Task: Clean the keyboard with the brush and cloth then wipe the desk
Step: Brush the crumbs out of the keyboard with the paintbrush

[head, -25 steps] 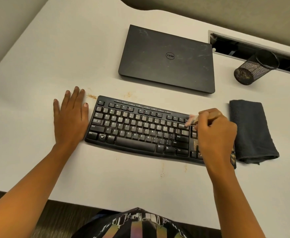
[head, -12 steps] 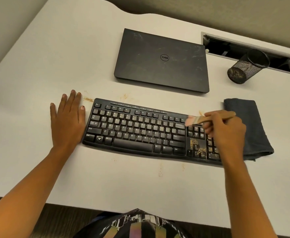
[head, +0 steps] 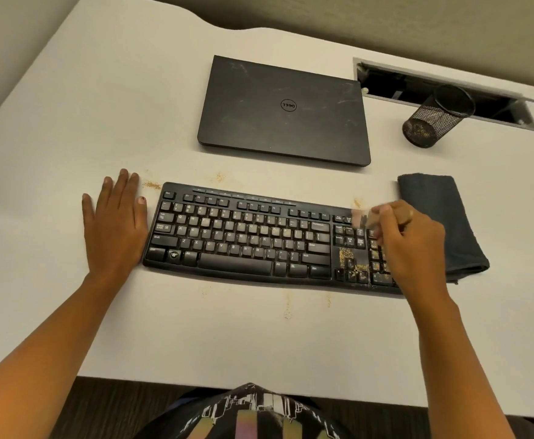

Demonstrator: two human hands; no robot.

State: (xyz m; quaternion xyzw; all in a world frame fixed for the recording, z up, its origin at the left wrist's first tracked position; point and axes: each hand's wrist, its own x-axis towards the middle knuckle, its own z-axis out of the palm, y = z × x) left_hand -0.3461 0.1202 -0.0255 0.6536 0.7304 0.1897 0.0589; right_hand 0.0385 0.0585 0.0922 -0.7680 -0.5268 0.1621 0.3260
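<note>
A black keyboard (head: 243, 239) lies across the white desk (head: 259, 337), with yellowish crumbs around its arrow keys and number pad. My right hand (head: 414, 248) hovers over the keyboard's right end and grips a small wooden-handled brush (head: 362, 217); its blurred bristles point left over the keys above the arrow block. My left hand (head: 116, 226) rests flat on the desk, fingers straight, touching the keyboard's left edge. A folded dark grey cloth (head: 442, 217) lies on the desk just right of the keyboard, partly behind my right hand.
A closed black laptop (head: 284, 112) sits behind the keyboard. A black mesh pen cup (head: 433, 118) lies tipped by an open cable slot (head: 442, 90) at the back right. Crumb patches (head: 151, 184) dot the desk around the keyboard. The desk's front edge is near my body.
My right hand has swept the brush rightward and away along the keyboard's right end, uncovering the crumbed arrow keys. A new crumb speck lies behind the keyboard. My left hand stays put.
</note>
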